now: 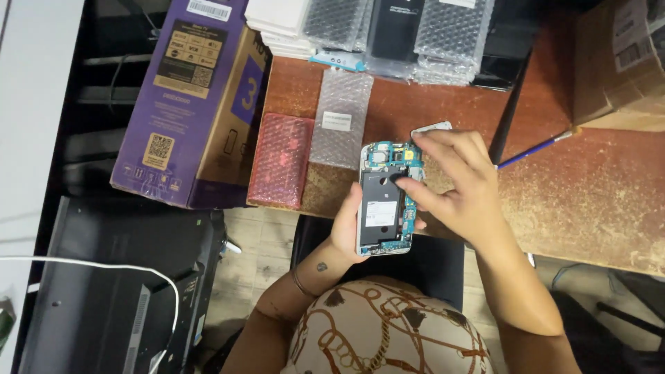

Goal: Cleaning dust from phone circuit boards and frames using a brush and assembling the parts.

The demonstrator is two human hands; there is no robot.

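Now left hand point(346, 232) grips opened phone point(385, 201) at desk edge point(415, 225), right fingers point(415, 181) pinching inside

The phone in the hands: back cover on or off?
Off: the phone shows bare circuit board and a black inner plate, held in the left hand.

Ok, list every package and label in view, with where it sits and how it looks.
Purple carton: long box, far left of the desk, pale labels on it.
Red bubble-wrap pack: flat, beside the carton.
Clear bubble-wrap pack: flat, white label, next to the red one.
Brown cardboard box: top right corner.
Wrapped packs: stacked along the far edge.
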